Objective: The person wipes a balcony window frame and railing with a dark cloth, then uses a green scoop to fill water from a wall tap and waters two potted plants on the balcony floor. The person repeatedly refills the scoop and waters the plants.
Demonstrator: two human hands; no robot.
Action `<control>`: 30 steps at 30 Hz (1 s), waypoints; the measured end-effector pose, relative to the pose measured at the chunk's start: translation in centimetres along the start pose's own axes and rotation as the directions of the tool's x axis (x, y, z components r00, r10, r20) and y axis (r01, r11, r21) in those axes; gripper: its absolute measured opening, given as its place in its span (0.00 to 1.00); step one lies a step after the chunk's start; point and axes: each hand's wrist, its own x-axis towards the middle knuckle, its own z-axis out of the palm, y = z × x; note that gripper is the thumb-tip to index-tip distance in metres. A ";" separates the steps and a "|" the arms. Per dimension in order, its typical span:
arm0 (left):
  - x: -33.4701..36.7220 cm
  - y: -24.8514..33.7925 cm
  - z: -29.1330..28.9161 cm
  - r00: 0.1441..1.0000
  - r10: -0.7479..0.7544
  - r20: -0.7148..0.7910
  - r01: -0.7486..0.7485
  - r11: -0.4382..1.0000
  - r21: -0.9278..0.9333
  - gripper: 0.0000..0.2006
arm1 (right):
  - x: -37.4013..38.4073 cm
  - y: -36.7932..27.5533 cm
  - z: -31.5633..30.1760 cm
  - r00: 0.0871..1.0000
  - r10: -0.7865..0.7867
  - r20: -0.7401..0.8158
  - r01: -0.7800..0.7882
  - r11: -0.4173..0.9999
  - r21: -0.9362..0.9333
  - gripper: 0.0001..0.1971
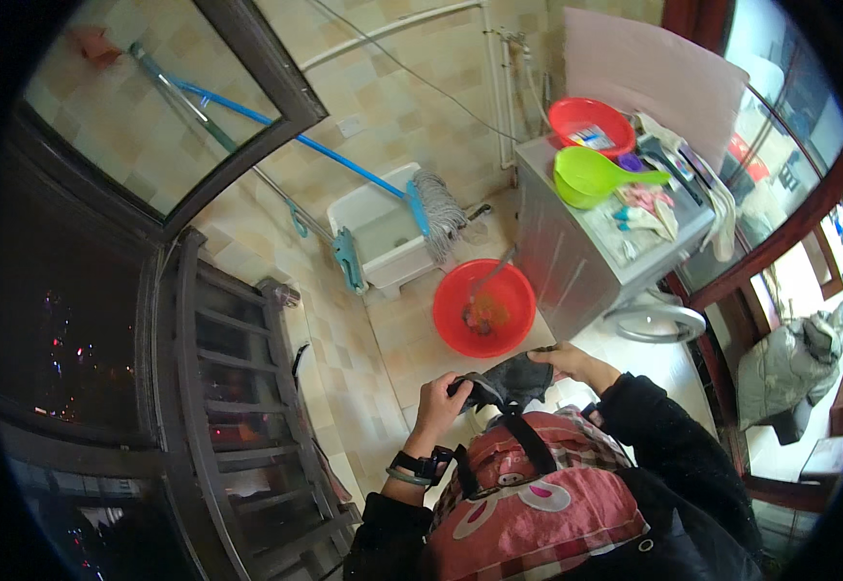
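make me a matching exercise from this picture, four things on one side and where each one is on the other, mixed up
Things:
1. dark cloth
2. red basin
3. green scoop
4. mop

Places:
A. on the tiled floor, in front of the hands
B. on top of the grey cabinet
C. leaning at the white sink, by the wall
D. held between the left hand and the right hand

Pairs: 1-D, 2-A, 3-B, 4-C

Dark grey cloth [509, 381]; red basin [484, 308]; lime-green scoop [591, 175]; blue-handled mop [344, 165].
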 end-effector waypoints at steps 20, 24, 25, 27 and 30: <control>19.3 0.4 -11.4 0.992 -0.070 0.100 0.071 0.997 -0.008 0.15 | 13.8 -20.0 8.4 0.563 -0.755 0.338 0.814 0.435 -0.384 0.28; 23.0 1.4 -12.2 0.985 -0.078 0.154 0.081 0.997 -0.009 0.15 | 17.0 -22.8 5.5 0.714 -0.603 0.356 0.686 0.499 -0.529 0.17; 23.9 1.3 -12.3 0.980 -0.109 0.164 0.099 0.993 0.065 0.15 | 17.6 -23.1 4.6 0.702 -0.639 0.313 0.688 0.497 -0.529 0.16; 25.5 0.7 -11.9 0.981 -0.114 0.156 0.111 0.993 0.026 0.15 | 18.8 -23.6 3.1 0.675 -0.696 0.245 0.699 0.496 -0.515 0.14; 27.9 -0.5 -11.2 0.984 -0.109 0.138 0.115 0.993 -0.038 0.15 | 20.0 -24.0 1.1 0.623 -0.772 0.125 0.706 0.487 -0.513 0.13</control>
